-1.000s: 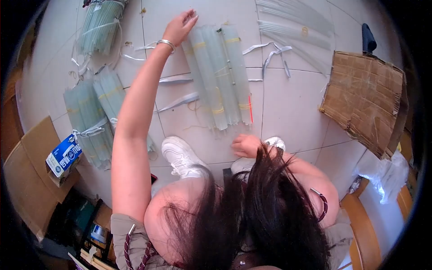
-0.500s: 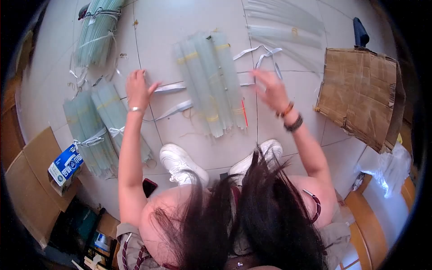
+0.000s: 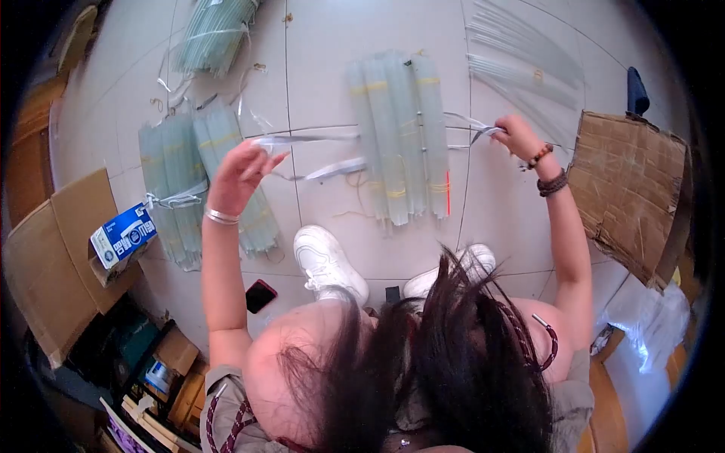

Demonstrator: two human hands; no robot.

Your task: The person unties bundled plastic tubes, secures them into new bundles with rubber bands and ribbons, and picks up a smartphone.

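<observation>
Side by side on the tiled floor lie several clear tube bundles (image 3: pixel 396 143) with yellow bands, and a red strip at their right edge. White straps (image 3: pixel 325 139) run beneath them and come out on both sides. My left hand (image 3: pixel 245 172), left of the bundles, pinches the end of the upper strap. To the right, my right hand (image 3: pixel 516 137) is closed on the strap's other end. A second strap (image 3: pixel 336 168) lies lower on the left side, loose on the floor.
Tied tube bundles (image 3: pixel 174 192) lie at the left, another (image 3: pixel 217 34) at the top left. Loose clear tubes (image 3: pixel 521 53) spread at the upper right. Flattened cardboard (image 3: pixel 630 189) is at the right. A phone (image 3: pixel 260 296), a blue box (image 3: pixel 123 235) and white shoes (image 3: pixel 321 260) are nearer.
My right hand has moved up from near the shoes to the right strap end and closed on it. My left hand has come down from the bundles' top and taken the left strap end.
</observation>
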